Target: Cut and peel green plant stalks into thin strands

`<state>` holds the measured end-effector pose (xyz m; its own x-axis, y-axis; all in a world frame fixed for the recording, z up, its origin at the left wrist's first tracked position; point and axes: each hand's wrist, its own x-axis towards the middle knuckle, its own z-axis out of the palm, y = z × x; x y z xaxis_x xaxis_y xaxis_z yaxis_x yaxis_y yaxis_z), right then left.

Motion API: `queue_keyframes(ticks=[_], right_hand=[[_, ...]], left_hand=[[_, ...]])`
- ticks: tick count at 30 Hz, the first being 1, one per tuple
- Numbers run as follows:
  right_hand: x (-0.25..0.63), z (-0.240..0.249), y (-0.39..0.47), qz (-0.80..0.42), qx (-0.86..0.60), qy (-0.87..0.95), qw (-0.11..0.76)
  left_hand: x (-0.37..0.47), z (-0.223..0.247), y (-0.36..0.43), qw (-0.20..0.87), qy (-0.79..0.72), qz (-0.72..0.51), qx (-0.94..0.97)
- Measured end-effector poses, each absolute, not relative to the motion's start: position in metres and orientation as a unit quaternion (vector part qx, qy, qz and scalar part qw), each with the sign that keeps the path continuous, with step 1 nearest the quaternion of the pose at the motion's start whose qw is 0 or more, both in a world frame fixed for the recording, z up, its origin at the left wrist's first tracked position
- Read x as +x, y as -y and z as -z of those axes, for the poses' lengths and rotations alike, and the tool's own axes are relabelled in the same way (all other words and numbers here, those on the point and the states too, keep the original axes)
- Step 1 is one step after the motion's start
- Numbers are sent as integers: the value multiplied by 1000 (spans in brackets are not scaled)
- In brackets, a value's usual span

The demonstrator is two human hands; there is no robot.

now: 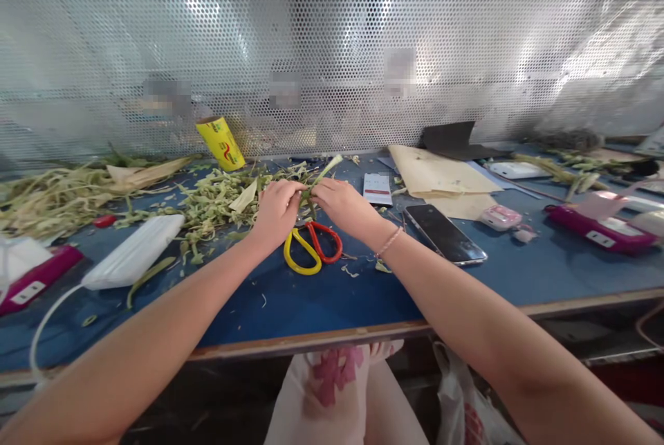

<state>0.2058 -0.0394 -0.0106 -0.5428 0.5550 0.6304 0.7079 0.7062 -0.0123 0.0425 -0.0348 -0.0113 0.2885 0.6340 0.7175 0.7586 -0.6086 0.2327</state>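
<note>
Both of my hands meet over the middle of the blue table, with fingers closed on a green plant stem (pixel 328 167). My left hand (pixel 279 206) grips its lower left part. Opposite it, my right hand (pixel 339 199) pinches the stem while its pale end sticks out up and to the right. Just below my fingers lie scissors (pixel 314 249) with one yellow and one red handle loop; their blades are mostly hidden. Left of my left hand is a pile of green plant trimmings (pixel 215 199).
A phone (pixel 445 234), a small card (pixel 377 188) and brown paper (pixel 440 171) lie right. A yellow tube (pixel 221 143) stands tilted at the back before a perforated metal screen (pixel 332 37). A white cabled device (pixel 135 251) and dried stalks (pixel 67 192) lie left.
</note>
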Motion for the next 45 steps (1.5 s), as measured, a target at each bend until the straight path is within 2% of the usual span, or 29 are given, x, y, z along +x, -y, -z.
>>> queue_keyframes(ticks=[4, 6, 11, 14, 30, 39, 45], right_hand=[[204, 11, 37, 47, -379, 852, 357], [202, 10, 38, 8, -397, 835, 379], [198, 10, 42, -69, -400, 811, 423], [197, 8, 44, -90, -396, 806, 431], [199, -1, 46, -142, -433, 796, 399], [204, -3, 46, -208, -389, 799, 409], [207, 2, 41, -172, -375, 827, 382]], left_hand=[[39, 10, 37, 155, 373, 524, -749], [36, 8, 38, 162, 346, 548, -744], [37, 7, 37, 48, 368, 453, -811], [40, 8, 37, 15, 408, 412, -815], [35, -1, 36, 22, 385, 340, -858], [32, -3, 34, 28, 384, 336, -860], [33, 0, 35, 10, 399, 354, -846]])
